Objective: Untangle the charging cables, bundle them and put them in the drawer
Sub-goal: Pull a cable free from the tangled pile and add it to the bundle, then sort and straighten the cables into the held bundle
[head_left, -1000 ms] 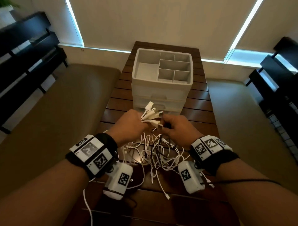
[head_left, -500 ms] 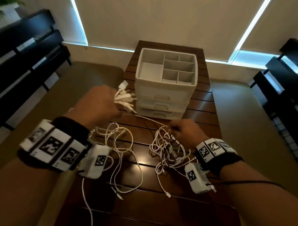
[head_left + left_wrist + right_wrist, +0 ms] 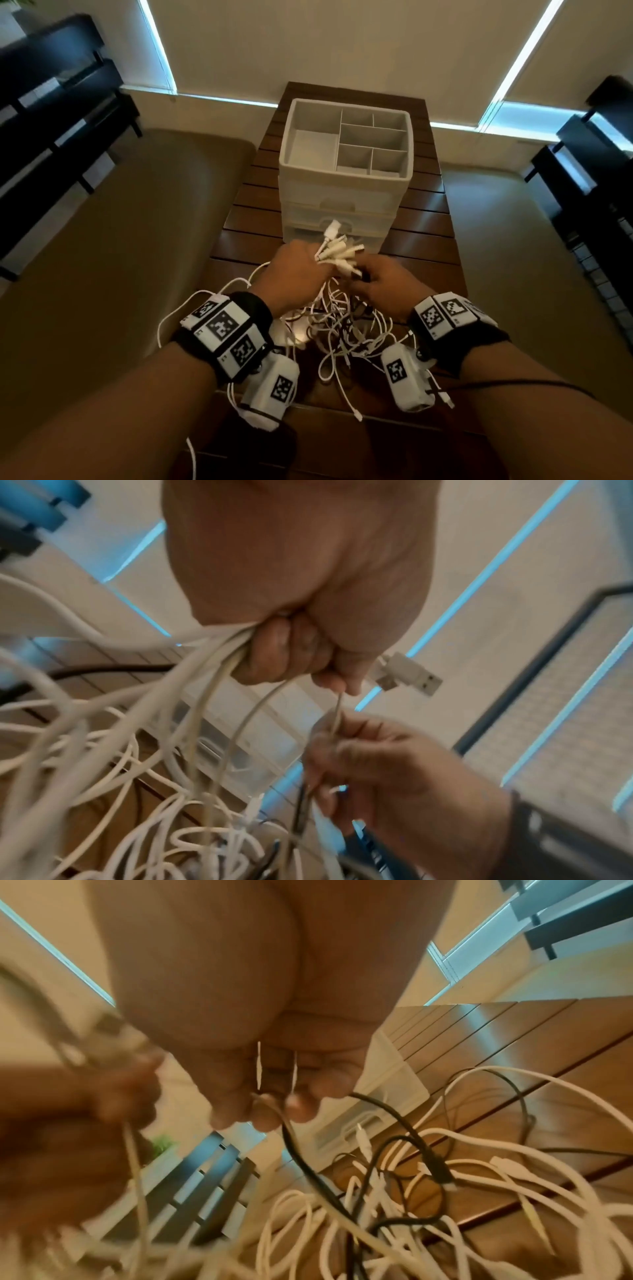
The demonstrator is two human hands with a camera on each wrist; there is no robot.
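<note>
Head view: we see the tangle of thin white and black charging cables [image 3: 339, 329] lying on the dark slatted wooden counter [image 3: 424, 222], just in front of the white plastic drawer unit with a divided top tray [image 3: 346, 192]. Its drawers look closed. The left hand [image 3: 294, 274] is clenched round a gathered sheaf of white plug ends [image 3: 337, 248], which fan out towards the unit. The right hand [image 3: 380, 286] sits just beside it, touching the sheaf. The rest of the cables trail slack beneath both wrists.

Left wrist view: the left hand's fingers [image 3: 284, 653] are curled tight round several white cords; a white USB plug [image 3: 407, 676] sticks out past them. The right hand's fingers [image 3: 356, 739] pinch one thin cord below.

Right wrist view, blurred: the right hand's fingers [image 3: 267, 1107] are curled round a thin white strand, with a black cable [image 3: 394, 1123] running out from under them. We cannot tell whether the black one is also gripped.

Judgement: the cables are light, limp and smooth, and will snag at loops. Best held near the stiff plug ends, drawing one strand at a time.
</note>
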